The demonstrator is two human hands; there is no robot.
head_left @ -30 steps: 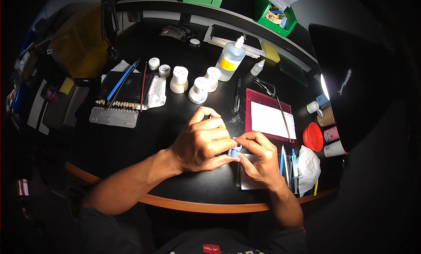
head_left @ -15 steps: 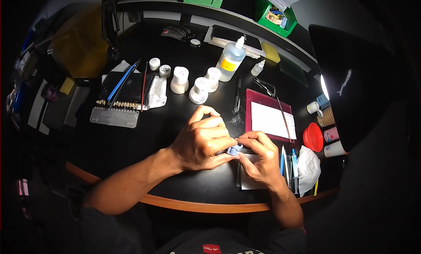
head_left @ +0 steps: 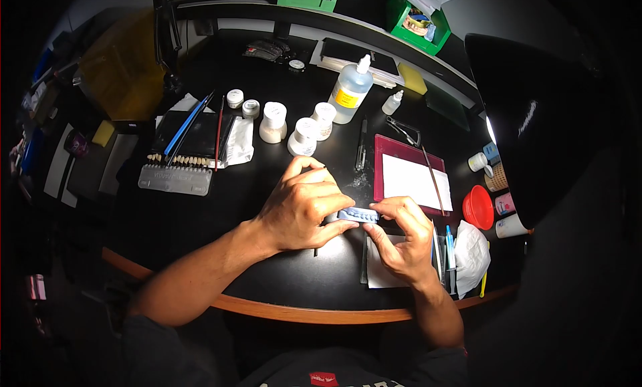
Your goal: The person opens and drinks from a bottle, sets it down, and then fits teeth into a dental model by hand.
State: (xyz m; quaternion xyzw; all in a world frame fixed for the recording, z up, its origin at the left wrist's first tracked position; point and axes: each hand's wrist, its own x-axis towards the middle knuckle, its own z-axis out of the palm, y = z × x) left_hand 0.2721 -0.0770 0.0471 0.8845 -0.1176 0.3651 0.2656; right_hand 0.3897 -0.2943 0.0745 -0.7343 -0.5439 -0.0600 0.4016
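A blue-grey dental model (head_left: 359,215) with a row of teeth is held up between both hands above the front of the desk. My left hand (head_left: 302,210) pinches its left end between thumb and fingers. At its right end, the thumb and fingertips of my right hand (head_left: 405,238) close on it. A thin dark tip pokes out below my left hand; what it belongs to is hidden. Below my right hand lies a white paper pad (head_left: 384,273).
White-lidded jars (head_left: 304,138) and a large dropper bottle (head_left: 350,93) stand behind my hands. A tooth shade guide (head_left: 175,178) lies left. Right are a maroon tray (head_left: 382,186), a red bowl (head_left: 477,208), syringes (head_left: 451,253) and a black lamp (head_left: 535,119).
The dental model has been turned so that its long row of teeth shows. My hands have moved slightly apart along it, the right one shifting right.
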